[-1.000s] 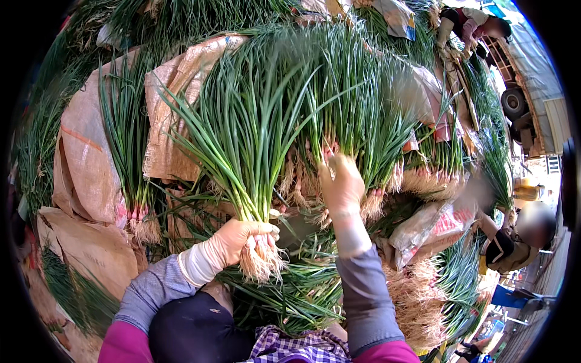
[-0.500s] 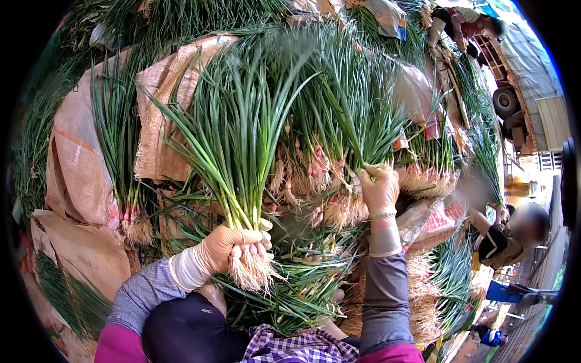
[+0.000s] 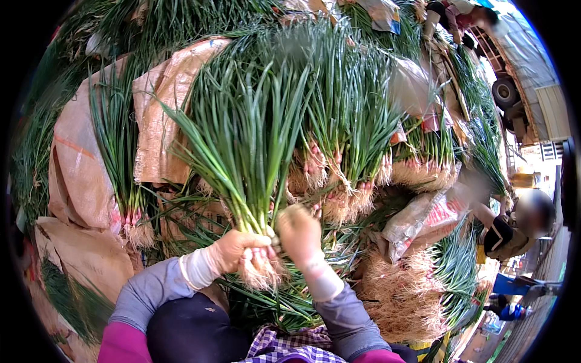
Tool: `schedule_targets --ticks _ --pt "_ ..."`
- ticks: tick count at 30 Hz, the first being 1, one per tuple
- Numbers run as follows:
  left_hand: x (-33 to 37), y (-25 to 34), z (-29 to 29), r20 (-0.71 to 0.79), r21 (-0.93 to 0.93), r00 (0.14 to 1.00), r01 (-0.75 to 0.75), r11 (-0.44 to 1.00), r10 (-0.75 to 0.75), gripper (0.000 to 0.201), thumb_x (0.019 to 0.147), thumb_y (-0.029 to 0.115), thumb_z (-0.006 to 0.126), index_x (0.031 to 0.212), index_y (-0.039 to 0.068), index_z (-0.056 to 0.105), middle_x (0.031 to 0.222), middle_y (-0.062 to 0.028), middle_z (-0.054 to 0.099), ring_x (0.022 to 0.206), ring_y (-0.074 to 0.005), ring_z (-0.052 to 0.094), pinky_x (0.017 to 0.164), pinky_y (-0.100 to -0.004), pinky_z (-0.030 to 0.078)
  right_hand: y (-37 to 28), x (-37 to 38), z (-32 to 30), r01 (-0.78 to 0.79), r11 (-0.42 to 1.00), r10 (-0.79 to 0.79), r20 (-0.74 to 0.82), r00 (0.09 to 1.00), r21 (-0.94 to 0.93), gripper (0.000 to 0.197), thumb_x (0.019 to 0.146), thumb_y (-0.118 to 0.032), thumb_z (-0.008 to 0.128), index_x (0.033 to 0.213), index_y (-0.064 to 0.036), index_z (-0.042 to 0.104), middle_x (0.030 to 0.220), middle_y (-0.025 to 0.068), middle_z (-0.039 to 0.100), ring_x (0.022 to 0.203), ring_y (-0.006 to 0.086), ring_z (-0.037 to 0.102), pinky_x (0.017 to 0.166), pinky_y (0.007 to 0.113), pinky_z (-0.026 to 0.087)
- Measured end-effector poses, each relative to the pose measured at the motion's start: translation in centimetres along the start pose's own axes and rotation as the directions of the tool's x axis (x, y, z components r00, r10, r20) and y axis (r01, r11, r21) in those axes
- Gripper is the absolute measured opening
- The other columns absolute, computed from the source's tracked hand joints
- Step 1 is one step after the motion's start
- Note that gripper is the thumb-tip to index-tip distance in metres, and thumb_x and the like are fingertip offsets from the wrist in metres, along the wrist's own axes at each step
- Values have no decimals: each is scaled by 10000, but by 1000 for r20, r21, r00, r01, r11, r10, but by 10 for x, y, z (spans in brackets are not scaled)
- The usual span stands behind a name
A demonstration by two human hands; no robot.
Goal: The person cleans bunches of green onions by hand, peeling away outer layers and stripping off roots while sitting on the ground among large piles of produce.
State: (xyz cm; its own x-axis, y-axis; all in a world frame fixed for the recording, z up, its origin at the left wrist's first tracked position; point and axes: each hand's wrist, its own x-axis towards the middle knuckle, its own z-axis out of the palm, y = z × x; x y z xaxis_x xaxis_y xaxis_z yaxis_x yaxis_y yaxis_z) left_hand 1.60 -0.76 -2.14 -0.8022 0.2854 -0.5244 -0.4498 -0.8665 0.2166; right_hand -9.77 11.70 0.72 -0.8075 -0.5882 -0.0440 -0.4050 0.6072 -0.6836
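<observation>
My gloved left hand [image 3: 233, 249] is closed around the lower stems of a bunch of green garlic [image 3: 251, 163]. Long flat leaves fan up and away from me; pinkish bulbs and pale roots [image 3: 261, 269] hang below the grip. Right beside it, my gloved right hand [image 3: 298, 230] is at the stems' right side. Motion smears its fingers, so whatever they hold does not show. Beyond both hands, more green garlic [image 3: 357, 115] lies in a thick row with its roots toward me. Loose green leaves [image 3: 302, 302] lie beneath the bunch.
Woven sacks [image 3: 166, 109] lie at the left, and a printed sack [image 3: 423, 221] lies to the right. A stack of garlic with a mass of roots [image 3: 402, 296] sits near my right arm. Two people [image 3: 514, 230] are at the right, near a truck [image 3: 526, 91].
My right hand has moved left and toward me, from the row of garlic to the bunch in my left hand. The left hand keeps its grip, slightly further right.
</observation>
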Motion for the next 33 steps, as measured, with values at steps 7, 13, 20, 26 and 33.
schedule_targets --ticks 7,13,20,26,33 --pt "-18 22 13 237 -87 916 -313 946 325 201 788 29 579 985 34 541 990 -121 570 951 -271 572 882 -424 466 66 10 -69 236 967 -137 591 795 -93 212 853 -255 566 827 -64 652 814 109 667 709 220 644 685 354 519" --pt "-7 12 11 -3 -267 995 -97 959 99 222 765 37 598 979 55 542 933 -88 565 880 -246 575 859 -400 462 116 98 -99 -418 871 387 -165 907 -259 313 825 -215 619 1006 40 614 937 192 654 840 239 637 761 332 506" --pt "-30 29 26 346 -217 882 -255 942 319 210 746 82 665 912 89 537 790 -80 561 716 -188 578 746 -388 453 23 114 -148 -292 949 309 -166 937 116 243 865 -109 598 1056 37 566 809 56 604 630 132 534 606 265 471" --pt "-26 27 24 97 -132 968 -218 967 231 606 781 26 616 1326 59 354 896 -116 593 794 -234 613 808 -374 496 81 115 -137 -62 956 46 -62 997 -286 589 782 -145 666 1297 12 427 1132 209 590 954 274 604 834 366 479" --pt "-26 25 17 5 -117 998 -68 991 69 223 779 119 636 929 -40 593 736 -120 618 803 -239 610 843 -418 490 101 62 -119 -366 926 375 -337 864 92 406 795 -96 659 1182 -45 549 1075 113 613 833 150 600 691 246 500"
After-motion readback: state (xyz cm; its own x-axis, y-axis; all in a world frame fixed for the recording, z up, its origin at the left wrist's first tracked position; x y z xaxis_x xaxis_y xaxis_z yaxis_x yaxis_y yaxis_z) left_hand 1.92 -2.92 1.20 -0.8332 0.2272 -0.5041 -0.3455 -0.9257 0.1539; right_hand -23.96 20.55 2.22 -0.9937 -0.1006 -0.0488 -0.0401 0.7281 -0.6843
